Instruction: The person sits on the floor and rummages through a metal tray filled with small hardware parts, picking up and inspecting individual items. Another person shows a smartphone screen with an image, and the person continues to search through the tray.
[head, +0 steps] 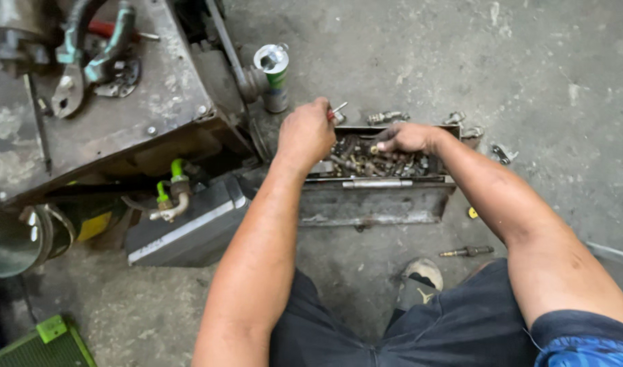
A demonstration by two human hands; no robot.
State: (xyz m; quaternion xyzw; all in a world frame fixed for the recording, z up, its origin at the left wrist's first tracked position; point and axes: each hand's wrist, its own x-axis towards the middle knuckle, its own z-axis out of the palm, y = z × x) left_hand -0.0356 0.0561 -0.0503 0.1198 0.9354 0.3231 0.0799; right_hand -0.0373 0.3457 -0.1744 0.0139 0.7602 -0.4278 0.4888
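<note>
Rusty metal toolbox [376,204] sits open on the concrete floor [563,81], full of fittings [366,163]; left hand [304,132] clenched on a red-handled tool [336,111] at its far-left corner, right hand [406,138] digging into fittings, fingers curled, grasp unclear; spray can [275,76] upright nearby

Open concrete floor [529,68] right of the metal toolbox [376,200]; spray can [276,76] and machine [107,102] crowding its left.

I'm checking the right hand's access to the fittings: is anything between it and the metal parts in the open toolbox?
Nothing visible. The right hand is already down inside the metal toolbox, fingers on the heap of metal fittings. The left hand holds a small red-handled tool at the box's far-left corner, clear of it.
</note>
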